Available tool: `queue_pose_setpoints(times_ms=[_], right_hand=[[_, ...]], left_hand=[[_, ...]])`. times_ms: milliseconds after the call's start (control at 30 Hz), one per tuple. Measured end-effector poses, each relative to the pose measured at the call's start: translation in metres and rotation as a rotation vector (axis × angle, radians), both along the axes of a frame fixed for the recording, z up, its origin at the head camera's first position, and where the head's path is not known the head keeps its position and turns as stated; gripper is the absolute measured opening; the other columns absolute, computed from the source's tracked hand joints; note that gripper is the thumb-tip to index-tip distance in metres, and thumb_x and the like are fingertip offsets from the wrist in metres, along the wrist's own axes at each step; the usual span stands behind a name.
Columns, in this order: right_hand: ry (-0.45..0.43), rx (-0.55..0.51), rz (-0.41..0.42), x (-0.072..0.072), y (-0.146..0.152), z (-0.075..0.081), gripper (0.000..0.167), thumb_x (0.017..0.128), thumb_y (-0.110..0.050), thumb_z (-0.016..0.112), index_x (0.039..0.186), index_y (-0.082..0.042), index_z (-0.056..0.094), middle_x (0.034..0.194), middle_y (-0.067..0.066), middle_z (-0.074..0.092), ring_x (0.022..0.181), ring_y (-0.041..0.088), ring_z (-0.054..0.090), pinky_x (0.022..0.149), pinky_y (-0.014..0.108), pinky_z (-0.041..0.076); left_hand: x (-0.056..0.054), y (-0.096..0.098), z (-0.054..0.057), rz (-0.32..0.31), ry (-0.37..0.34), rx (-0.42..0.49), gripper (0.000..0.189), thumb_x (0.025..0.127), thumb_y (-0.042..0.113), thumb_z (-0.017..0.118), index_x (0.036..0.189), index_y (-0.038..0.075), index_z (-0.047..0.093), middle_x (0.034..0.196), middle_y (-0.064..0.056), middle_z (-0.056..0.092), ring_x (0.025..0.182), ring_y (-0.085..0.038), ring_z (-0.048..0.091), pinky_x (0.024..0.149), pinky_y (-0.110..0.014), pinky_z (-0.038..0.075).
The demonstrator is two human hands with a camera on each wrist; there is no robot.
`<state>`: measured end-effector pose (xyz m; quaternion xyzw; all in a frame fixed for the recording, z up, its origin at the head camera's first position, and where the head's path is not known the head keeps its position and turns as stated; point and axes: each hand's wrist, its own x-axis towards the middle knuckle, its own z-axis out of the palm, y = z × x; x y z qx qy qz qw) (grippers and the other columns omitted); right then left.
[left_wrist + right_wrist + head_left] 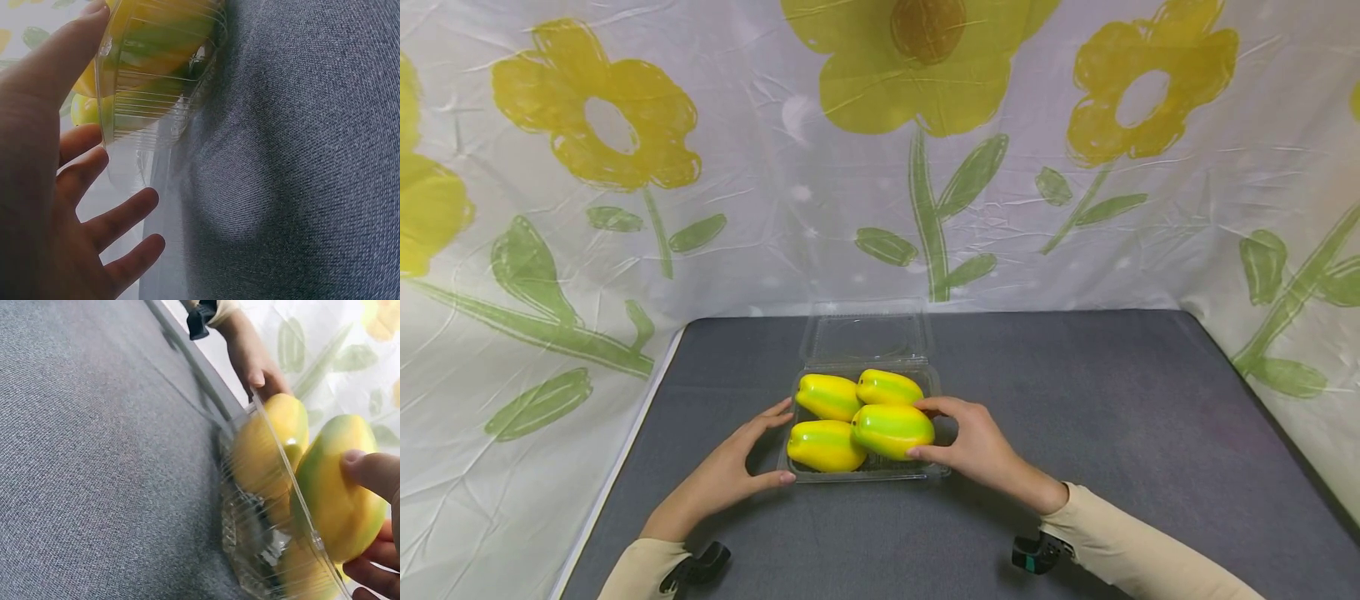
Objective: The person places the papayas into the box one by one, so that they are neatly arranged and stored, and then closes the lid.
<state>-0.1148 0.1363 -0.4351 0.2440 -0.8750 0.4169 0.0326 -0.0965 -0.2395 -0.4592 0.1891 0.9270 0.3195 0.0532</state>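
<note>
A clear plastic clamshell box [887, 477] lies on the table with its lid [868, 337] raised at the back. Several yellow-green mangoes fill it, among them one at back left [827, 396], one at back right [889, 387] and one at front left [826, 446]. My right hand [973, 442] grips the front-right mango [340, 487] between thumb and fingers; its lower part is inside the box and its top stands above the rim. My left hand [726, 475] is at the box's left side, thumb [75, 50] at the rim, the other fingers extended and spread.
A dark grey cloth [1112, 400] covers the table. Behind and beside it hangs a white curtain [760, 192] with yellow flowers. Black wrist devices sit on the left wrist [696, 568] and right wrist [1041, 552].
</note>
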Motion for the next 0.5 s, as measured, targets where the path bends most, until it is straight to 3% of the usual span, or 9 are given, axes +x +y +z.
queue_pose_setpoints(times_ms=[500], right_hand=[[0.041,0.035,-0.014,0.0001,-0.0041,-0.0086,0.061,0.069,-0.036,0.089,0.123,-0.016,0.069,0.115,-0.001,0.073,0.102,0.018,0.068,0.091,0.042,0.055]], left_hand=[[-0.0003,-0.0003,-0.0004,-0.003,0.000,0.003,0.086,0.079,0.048,0.079,0.151,0.024,0.038,0.165,0.001,0.026,0.149,-0.036,0.030,0.111,-0.067,0.034]])
